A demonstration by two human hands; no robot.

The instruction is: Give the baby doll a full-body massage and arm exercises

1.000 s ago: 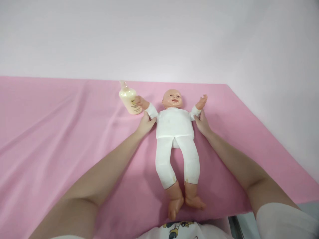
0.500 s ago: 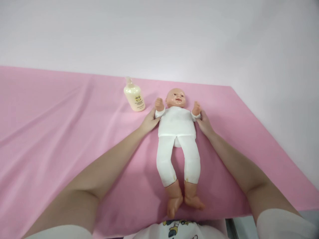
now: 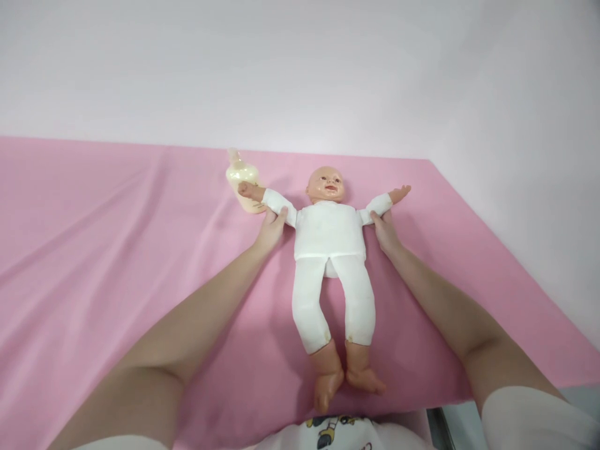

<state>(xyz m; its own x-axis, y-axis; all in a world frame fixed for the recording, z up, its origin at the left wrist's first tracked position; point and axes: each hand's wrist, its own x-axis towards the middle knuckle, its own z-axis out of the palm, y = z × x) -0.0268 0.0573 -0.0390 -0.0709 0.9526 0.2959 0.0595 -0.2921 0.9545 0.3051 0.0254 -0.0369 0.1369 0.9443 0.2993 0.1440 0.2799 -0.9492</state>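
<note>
Far left of the frame is just pink sheet with some soft creases running toward the middle. Moving in, there's a cream bottle up top, left of center, lying tipped on the sheet, and the doll's hand sits right against it, so watch that.

Your left hand comes up from the lower left and is closed around the doll's upper arm, fingers wrapped on the white sleeve, thumb on the near side. It's a light hold, not a squeeze, from what I can see.

The doll lies face up dead center, head toward the wall, feet toward you near the bottom edge, all in white. Both of its arms are spread straight out to the sides.

Your right hand mirrors the left one just right of center, fingers curled on the other sleeve near the shoulder. Same loose wrap, nothing else in it.

Right side is more sheet, then the table edge and plain wall.

My read: you're at the arms-out end of an arm stretch on the doll. The next move would call for both hands working evenly, and for steering the doll's hand clear of the bottle so it doesn't get shoved along the sheet. Keeping the hold on the sleeves rather than the wrists looks fine to me.
</note>
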